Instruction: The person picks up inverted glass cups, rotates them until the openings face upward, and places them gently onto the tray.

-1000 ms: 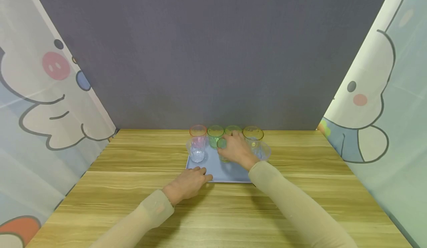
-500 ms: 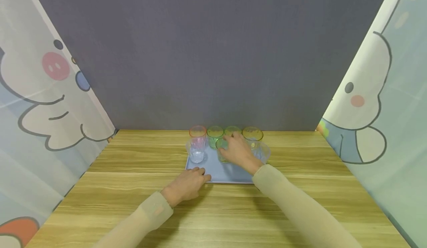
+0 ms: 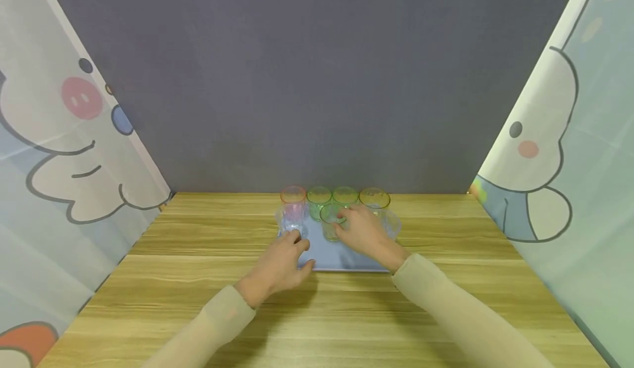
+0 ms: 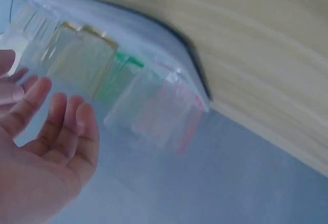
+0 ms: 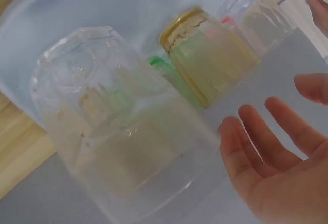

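Note:
My right hand (image 3: pixel 366 235) is just right of a yellow-tinted glass (image 3: pixel 331 229) at the middle of the tray's front row. Its fingers are parted and relaxed, and the right wrist view shows a gap between them and the yellow-tinted glass (image 5: pixel 212 60). A large clear glass (image 5: pixel 128 131) stands close beside that hand. Over the front left of the pale blue tray (image 3: pixel 342 258) hovers my left hand (image 3: pixel 277 264), fingers spread and loosely bent. It partly covers a clear glass (image 3: pixel 289 222). Nothing sits in its grasp in the left wrist view.
Behind stand a pink-rimmed glass (image 3: pixel 293 197), two green glasses, one green glass (image 3: pixel 319 206) on the left, and an amber-rimmed glass (image 3: pixel 375 197). Another clear glass (image 3: pixel 393 224) is at the tray's right. A grey panel (image 3: pixel 317 82) rises behind the wooden table (image 3: pixel 208 225).
My right hand has let go of the yellow-tinted glass and drawn slightly right. The left hand has lifted from the tray's front edge and moved forward, fingers spreading, toward the clear glass.

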